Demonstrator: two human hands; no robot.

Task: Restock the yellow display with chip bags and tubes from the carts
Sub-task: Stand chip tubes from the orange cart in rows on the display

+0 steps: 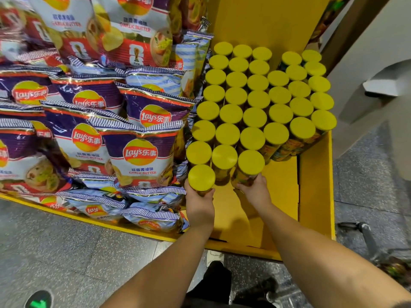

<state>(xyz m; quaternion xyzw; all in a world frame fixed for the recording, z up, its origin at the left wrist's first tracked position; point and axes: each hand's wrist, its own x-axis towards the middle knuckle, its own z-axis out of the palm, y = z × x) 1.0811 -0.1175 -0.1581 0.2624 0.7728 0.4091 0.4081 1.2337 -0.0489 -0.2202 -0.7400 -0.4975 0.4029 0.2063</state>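
Note:
Several upright chip tubes with yellow lids [258, 98] fill the right bin of the yellow display [315, 185]. My left hand [200, 203] grips one yellow-lidded tube [201, 177] at the front left of the group. My right hand [253, 192] grips another tube [250, 162] at the front row, a little to the right. Both tubes stand upright among the others. Purple and white chip bags [138, 156] are stacked on the display to the left.
Bare yellow cardboard floor [280, 196] lies in front of the tubes inside the bin. A grey speckled floor [66, 252] runs below the display. A cart's metal frame [367, 236] shows at the right. My dark shoes [218, 281] stand close to the display's front edge.

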